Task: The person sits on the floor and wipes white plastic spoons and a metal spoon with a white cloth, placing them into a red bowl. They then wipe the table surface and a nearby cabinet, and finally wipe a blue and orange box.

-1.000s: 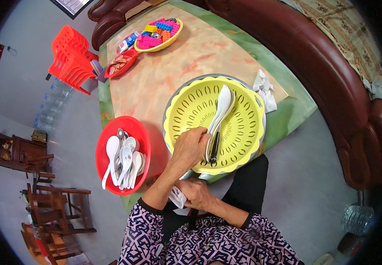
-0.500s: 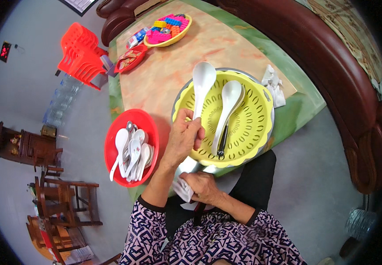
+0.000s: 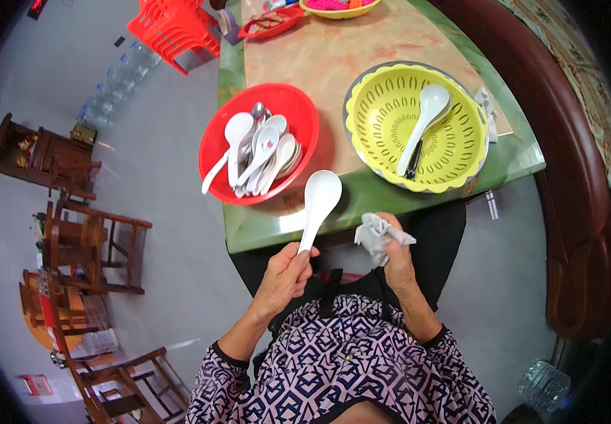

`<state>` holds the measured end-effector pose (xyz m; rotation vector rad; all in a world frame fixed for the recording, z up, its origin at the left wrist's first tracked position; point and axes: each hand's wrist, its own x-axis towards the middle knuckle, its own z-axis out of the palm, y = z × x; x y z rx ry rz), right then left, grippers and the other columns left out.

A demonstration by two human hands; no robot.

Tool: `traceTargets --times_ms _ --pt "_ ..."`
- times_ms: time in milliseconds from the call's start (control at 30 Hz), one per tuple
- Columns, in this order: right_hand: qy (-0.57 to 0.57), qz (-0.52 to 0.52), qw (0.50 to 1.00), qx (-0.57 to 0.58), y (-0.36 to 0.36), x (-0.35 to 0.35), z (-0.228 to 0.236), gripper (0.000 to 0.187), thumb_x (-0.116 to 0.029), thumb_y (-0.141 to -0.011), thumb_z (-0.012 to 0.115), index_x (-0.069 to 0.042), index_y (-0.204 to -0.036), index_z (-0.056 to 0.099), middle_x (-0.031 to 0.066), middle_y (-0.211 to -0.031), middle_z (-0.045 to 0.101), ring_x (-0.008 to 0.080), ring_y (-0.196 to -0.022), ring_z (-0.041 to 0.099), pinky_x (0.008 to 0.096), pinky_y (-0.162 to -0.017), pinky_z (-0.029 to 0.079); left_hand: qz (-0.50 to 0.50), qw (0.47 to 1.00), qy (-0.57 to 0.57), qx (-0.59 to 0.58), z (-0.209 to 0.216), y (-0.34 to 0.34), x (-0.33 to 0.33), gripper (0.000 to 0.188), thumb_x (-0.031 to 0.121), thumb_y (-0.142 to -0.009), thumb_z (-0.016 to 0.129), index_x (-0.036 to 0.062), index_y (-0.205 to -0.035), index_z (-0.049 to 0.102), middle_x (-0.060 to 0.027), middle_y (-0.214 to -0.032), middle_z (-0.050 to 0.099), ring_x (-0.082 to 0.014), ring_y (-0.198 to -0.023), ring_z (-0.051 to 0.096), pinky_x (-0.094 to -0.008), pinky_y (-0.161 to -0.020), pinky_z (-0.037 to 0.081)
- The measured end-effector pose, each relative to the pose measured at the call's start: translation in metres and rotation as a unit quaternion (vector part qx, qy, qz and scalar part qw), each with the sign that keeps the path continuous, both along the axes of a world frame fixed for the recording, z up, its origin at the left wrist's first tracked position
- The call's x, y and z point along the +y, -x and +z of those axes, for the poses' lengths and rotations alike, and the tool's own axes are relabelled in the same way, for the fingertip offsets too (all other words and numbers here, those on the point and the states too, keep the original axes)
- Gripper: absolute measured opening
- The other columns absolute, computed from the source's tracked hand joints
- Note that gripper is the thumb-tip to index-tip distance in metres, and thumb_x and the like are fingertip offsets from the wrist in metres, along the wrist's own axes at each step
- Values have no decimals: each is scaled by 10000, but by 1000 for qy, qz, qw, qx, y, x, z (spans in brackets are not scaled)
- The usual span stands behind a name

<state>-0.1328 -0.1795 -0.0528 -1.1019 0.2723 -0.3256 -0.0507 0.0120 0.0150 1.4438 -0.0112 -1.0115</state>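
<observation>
My left hand (image 3: 283, 281) is closed round the handle of a white serving spoon (image 3: 321, 200), its bowl tilted up in front of the table edge. In my right hand (image 3: 398, 263) is a crumpled white tissue (image 3: 382, 237), held apart from the spoon. Beyond my left hand stands a red basin (image 3: 302, 106) holding several white spoons (image 3: 263, 145) and a few metal ones (image 3: 258, 109). To the right, a yellow colander (image 3: 383, 92) sits in a grey basin; a white spoon (image 3: 429, 116) lies in it, over a dark-handled utensil (image 3: 414, 162).
The table (image 3: 362, 42) has a green stone border. At its far end are a red dish (image 3: 273, 27) and a yellow bowl (image 3: 341, 10) of colourful blocks. Another crumpled tissue (image 3: 488, 106) lies beside the colander. A brown leather sofa (image 3: 531, 141) runs along the right.
My left hand has brought the spoon from over the colander back towards me. My right hand has risen with the tissue. The whole view has shifted, so the table's far end sits higher.
</observation>
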Motion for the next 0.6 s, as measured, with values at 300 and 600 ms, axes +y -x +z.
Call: traceTargets --times_ms 300,600 --pt "609 -136 781 4 -63 10 14 506 -1 -679 641 -4 -1164 500 176 -997 499 330 -868 487 368 -746 422 -9 996 51 75 -32 0 -16 187 233 -976 418 72 -1018 503 51 -620 354 -25 -446 251 -177 -382 192" --pt "614 5 789 -30 -69 14 13 366 3 -695 565 -12 -1061 567 158 -998 493 336 -892 456 416 -772 410 -7 995 52 87 -40 -1 -10 211 256 -980 418 77 -1030 519 74 -572 311 -24 -438 223 -179 -371 178"
